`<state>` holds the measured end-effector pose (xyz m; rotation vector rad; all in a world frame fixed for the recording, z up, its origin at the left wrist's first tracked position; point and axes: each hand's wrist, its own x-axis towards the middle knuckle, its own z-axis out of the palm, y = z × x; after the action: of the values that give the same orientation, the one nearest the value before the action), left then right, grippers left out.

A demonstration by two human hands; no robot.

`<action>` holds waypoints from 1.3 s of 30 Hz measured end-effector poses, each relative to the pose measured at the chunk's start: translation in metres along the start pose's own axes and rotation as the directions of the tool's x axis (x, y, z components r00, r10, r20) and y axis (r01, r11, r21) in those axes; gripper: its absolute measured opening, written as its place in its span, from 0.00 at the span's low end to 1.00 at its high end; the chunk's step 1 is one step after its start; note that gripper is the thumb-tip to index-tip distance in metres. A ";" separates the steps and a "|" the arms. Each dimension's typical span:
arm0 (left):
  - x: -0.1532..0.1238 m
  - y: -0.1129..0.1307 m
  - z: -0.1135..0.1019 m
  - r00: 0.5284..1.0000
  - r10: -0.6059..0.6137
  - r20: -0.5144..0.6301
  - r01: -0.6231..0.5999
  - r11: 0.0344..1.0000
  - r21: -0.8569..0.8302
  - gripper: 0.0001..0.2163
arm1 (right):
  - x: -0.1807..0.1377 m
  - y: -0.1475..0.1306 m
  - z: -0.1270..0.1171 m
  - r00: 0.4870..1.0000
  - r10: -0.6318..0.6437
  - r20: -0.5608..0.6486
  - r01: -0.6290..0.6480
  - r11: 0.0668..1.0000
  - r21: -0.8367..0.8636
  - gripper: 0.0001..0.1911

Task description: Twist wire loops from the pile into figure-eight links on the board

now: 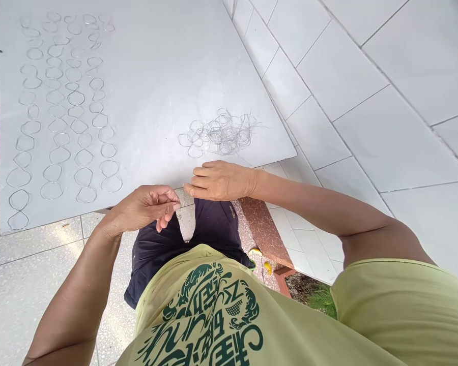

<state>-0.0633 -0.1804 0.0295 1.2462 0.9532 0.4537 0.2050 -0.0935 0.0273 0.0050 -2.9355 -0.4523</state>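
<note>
My left hand (pixel 148 206) is just off the front edge of the table, thumb and fingertips pinched together on what looks like a thin wire, mostly too fine to see. Close to its right, my right hand (pixel 221 180) reaches over the edge with bent fingers drawn together; anything in its fingertips is hidden. Just beyond my right hand lies a tangled heap of thin wire loops (pixel 225 133). On the left side of the table, several wire figure-eights (pixel 86 183) are laid out in columns, flat and mostly apart.
The pale grey table (pixel 148 91) has its front edge close to my legs. A white tiled wall (pixel 351 86) runs along its right side. Below are a speckled floor (pixel 41 284) and a reddish-brown ledge (pixel 265 231). Something yellow (pixel 267 267) shows by my feet.
</note>
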 end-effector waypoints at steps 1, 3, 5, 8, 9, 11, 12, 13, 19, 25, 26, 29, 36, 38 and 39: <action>0.001 -0.002 0.002 1.000 0.018 -0.022 -0.019 1.000 -0.017 0.13 | 0.000 0.001 0.001 1.000 0.008 0.002 -0.008 1.000 0.000 0.11; 0.002 -0.007 0.006 0.993 0.071 -0.091 -0.077 0.996 -0.055 0.13 | 0.001 0.002 0.003 0.999 0.039 0.008 -0.040 0.999 0.004 0.11; 0.005 -0.014 0.011 0.980 0.113 -0.163 -0.131 0.986 -0.103 0.13 | 0.001 0.002 0.006 0.996 0.087 0.017 -0.087 0.996 0.020 0.11; 0.008 -0.023 0.019 0.952 0.141 -0.271 -0.192 0.966 -0.174 0.14 | -0.001 0.000 0.012 0.983 0.180 0.040 -0.182 0.981 0.059 0.12; 0.009 -0.025 0.021 0.940 0.142 -0.309 -0.210 0.958 -0.197 0.14 | -0.001 -0.002 0.015 0.976 0.213 0.055 -0.216 0.974 0.066 0.13; 0.011 -0.029 0.024 0.916 0.130 -0.380 -0.235 0.941 -0.244 0.14 | -0.002 -0.006 0.019 0.958 0.268 0.101 -0.276 0.959 0.071 0.13; 0.011 -0.031 0.025 0.904 0.120 -0.410 -0.244 0.933 -0.266 0.14 | -0.001 -0.009 0.020 0.947 0.294 0.127 -0.304 0.950 0.074 0.13; 0.012 -0.032 0.027 0.895 0.110 -0.433 -0.251 0.925 -0.285 0.13 | 0.000 -0.012 0.021 0.935 0.321 0.151 -0.335 0.939 0.078 0.13; 0.013 -0.032 0.036 0.839 0.099 -0.535 -0.318 0.887 -0.335 0.13 | 0.007 -0.029 0.020 0.843 0.499 0.201 -0.527 0.842 0.118 0.11; 0.016 -0.032 0.042 0.797 0.133 -0.589 -0.374 0.875 -0.308 0.13 | 0.016 -0.043 0.026 0.756 0.640 0.136 -0.654 0.735 0.177 0.11; 0.017 -0.033 0.042 0.789 0.141 -0.597 -0.381 0.875 -0.297 0.14 | 0.018 -0.046 0.027 0.743 0.658 0.126 -0.669 0.719 0.189 0.12; 0.019 -0.036 0.044 0.770 0.170 -0.615 -0.408 0.873 -0.269 0.13 | 0.023 -0.052 0.029 0.693 0.712 0.111 -0.716 0.662 0.222 0.16; 0.026 -0.039 0.054 0.698 0.208 -0.686 -0.467 0.858 -0.214 0.11 | 0.037 -0.064 0.031 0.547 0.832 0.091 -0.815 0.504 0.287 0.20; 0.029 -0.039 0.056 0.671 0.216 -0.710 -0.478 0.858 -0.191 0.12 | 0.041 -0.068 0.030 0.495 0.864 0.094 -0.836 0.445 0.321 0.17; 0.030 -0.039 0.056 0.660 0.218 -0.719 -0.481 0.857 -0.182 0.12 | 0.042 -0.070 0.029 0.473 0.875 0.101 -0.845 0.418 0.334 0.16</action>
<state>-0.0094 -0.2028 -0.0165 0.9162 1.1577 1.4247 0.1569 -0.1531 -0.0138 -1.3484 -2.3880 0.2395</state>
